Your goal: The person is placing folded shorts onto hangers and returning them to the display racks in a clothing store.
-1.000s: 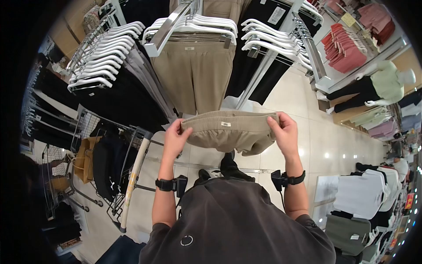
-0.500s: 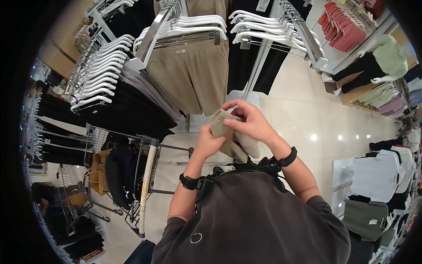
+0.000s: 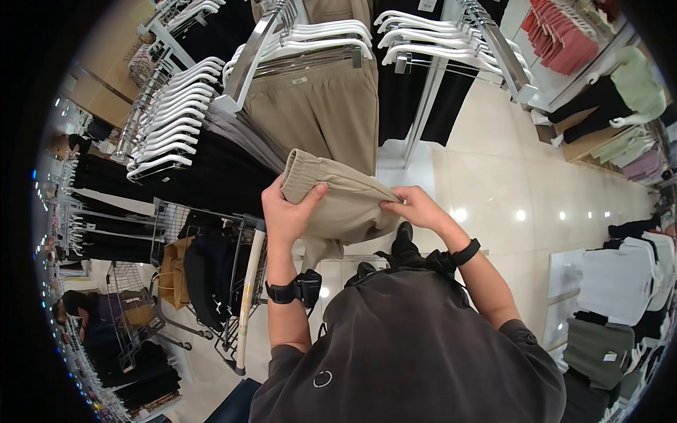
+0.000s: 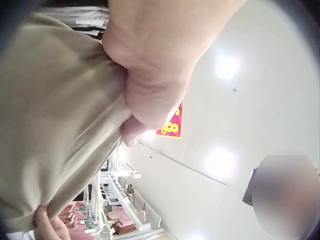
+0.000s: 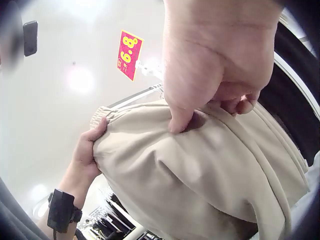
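A pair of beige trousers (image 3: 345, 204) with a gathered elastic waistband (image 3: 302, 173) is held sideways in front of my body. My left hand (image 3: 288, 211) grips the waistband end, thumb on the near face. Further down the cloth, my right hand (image 3: 416, 208) pinches the edge between thumb and fingers. In the right wrist view the trousers (image 5: 200, 165) stretch between both hands, the fabric creased at the right thumb. The left wrist view has the left hand (image 4: 155, 85) at the cloth, its fingertips mostly hidden.
Straight ahead, similar beige trousers (image 3: 310, 106) hang from white hangers on a metal rack arm (image 3: 257, 56). Black trousers (image 3: 211, 162) hang to the left. A shopping cart (image 3: 250, 289) with dark clothes stands at my left. White and olive tops (image 3: 599, 345) are displayed at right.
First the waistband was stretched wide between both hands. The hands then came together with the trousers bunched, and now they are apart, the trousers turned sideways with the waistband at left.
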`<state>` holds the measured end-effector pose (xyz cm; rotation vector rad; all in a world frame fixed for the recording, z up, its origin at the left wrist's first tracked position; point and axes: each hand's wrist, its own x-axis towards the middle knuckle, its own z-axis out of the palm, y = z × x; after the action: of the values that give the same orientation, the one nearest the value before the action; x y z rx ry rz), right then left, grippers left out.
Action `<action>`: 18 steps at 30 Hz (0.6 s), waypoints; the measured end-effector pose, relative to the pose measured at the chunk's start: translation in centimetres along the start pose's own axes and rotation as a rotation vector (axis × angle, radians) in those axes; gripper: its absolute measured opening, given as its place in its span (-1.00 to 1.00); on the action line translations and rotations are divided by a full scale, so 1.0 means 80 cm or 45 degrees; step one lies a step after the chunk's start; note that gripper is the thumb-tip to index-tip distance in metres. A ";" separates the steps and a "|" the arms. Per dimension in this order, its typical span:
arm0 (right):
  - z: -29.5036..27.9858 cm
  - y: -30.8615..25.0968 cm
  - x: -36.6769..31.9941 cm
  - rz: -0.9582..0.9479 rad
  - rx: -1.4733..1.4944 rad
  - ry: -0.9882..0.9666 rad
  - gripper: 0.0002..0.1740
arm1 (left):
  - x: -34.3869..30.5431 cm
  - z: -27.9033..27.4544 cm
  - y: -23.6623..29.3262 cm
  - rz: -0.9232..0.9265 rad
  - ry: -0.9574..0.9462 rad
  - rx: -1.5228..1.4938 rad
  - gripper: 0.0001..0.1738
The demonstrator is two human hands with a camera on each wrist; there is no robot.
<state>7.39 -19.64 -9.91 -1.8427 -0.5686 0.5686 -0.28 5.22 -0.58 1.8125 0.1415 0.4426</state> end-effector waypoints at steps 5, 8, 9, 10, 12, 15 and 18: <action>-0.007 -0.002 0.001 -0.201 -0.338 0.290 -0.80 | 0.000 -0.011 -0.001 0.086 0.142 0.272 -0.70; -0.013 -0.009 0.000 -0.351 -0.431 0.454 -0.80 | -0.002 -0.021 -0.005 0.149 0.183 0.423 -0.67; -0.014 -0.010 0.000 -0.393 -0.460 0.486 -0.80 | -0.003 -0.023 -0.007 0.186 0.195 0.493 -0.66; -0.014 -0.011 0.000 -0.377 -0.391 0.496 -0.80 | -0.005 -0.025 -0.008 0.223 0.208 0.563 -0.66; -0.014 -0.015 0.001 -0.344 -0.252 0.515 -0.80 | -0.006 -0.029 -0.002 0.185 0.219 0.561 -0.66; -0.020 -0.033 -0.006 -0.164 -0.020 0.387 -0.78 | -0.007 -0.031 -0.001 0.141 0.278 0.471 -0.66; -0.022 -0.049 -0.011 -0.254 -0.011 0.280 -0.67 | -0.006 -0.031 -0.003 0.206 0.363 0.367 -0.66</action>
<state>7.37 -20.24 -5.55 -1.8028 -0.5978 0.2268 -1.62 7.34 -0.40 2.0431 0.2678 0.8302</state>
